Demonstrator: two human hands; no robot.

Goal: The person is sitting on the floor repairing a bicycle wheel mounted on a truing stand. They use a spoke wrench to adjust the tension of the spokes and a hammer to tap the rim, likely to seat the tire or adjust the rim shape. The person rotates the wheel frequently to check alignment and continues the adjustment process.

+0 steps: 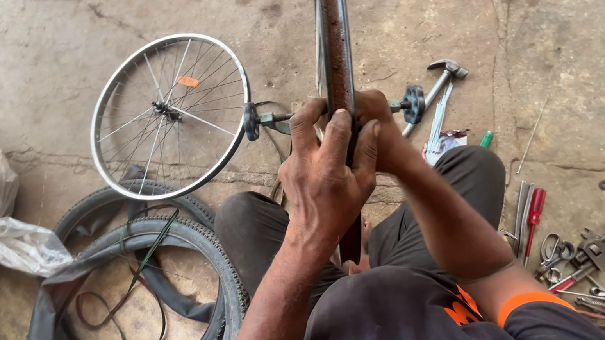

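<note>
Upright between the knees, edge-on to the camera: a bare rusty wheel rim (332,24), running from the lap up past the top of the frame. Stiff steel by the look of it, probably light for its span but awkward, with a rough, flaky inner channel that gives good friction and little comfort. Best taken where it is taken now, at the edge of the rim above the axle, palms flat to the sides.

Clamped on it from both sides. Left hand (326,170) wrapped over the near edge, fingers curled tight on the rim's flank. Right hand (384,135) pressed against the opposite flank, fingers hidden behind the metal, grip firm as far as can be seen.

Just beyond the knuckles, the axle (275,118) sticking out either way with dark nuts at its ends.

Well out to the left of the grip, a spoked silver wheel (170,116) lying flat on the concrete, and nearer the left elbow two black tyres (207,246) with a slack inner tube.

Off past the right hand, a hammer (441,79). Down by the right elbow, a red-handled screwdriver (534,215) and scattered spanners (597,247).
</note>
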